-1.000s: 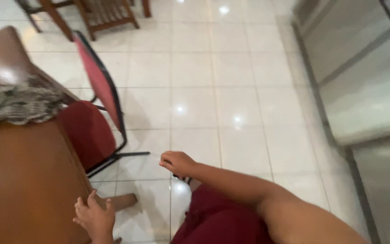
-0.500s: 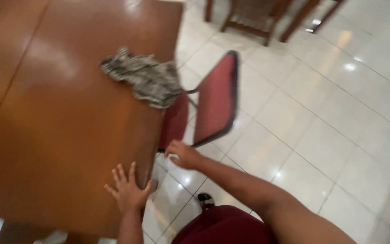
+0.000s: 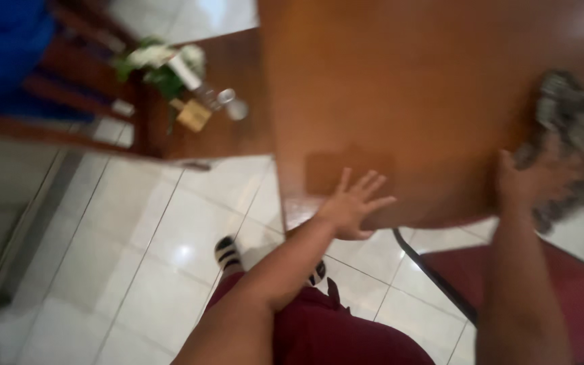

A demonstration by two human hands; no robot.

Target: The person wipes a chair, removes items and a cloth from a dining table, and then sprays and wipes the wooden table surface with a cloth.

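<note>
Resting flat on the near edge of the glossy brown wooden table (image 3: pixel 427 88), the left hand (image 3: pixel 356 206) has its fingers (image 3: pixel 373 184) spread wide and released, gripping nothing; they fan toward about one o'clock across the tabletop. The right hand (image 3: pixel 532 182), at roughly three o'clock from the left one and well apart from it, lies on the crumpled grey-and-white patterned cloth (image 3: pixel 572 135) that sits on the table near its right edge. The cloth spreads from the right fingertips toward one and two o'clock, with some of it also trailing down at four o'clock past the table edge. The right fingers are blurred where they meet the fabric (motion smear hides them), so I cannot tell whether they are pinching it or only pressing on it.

Below the table edge, at five o'clock from the left hand, the black metal frame of a dark red padded chair (image 3: pixel 576 290) shows over the white tiled floor (image 3: pixel 136 257). The person's maroon clothing fills the bottom centre, with a black-and-white striped sandal (image 3: pixel 227 253) at about seven o'clock from the left hand. At eleven o'clock, on a lower brown wooden surface, stand a small metal can (image 3: pixel 235 107) and white flowers with green leaves (image 3: pixel 160 64).
</note>
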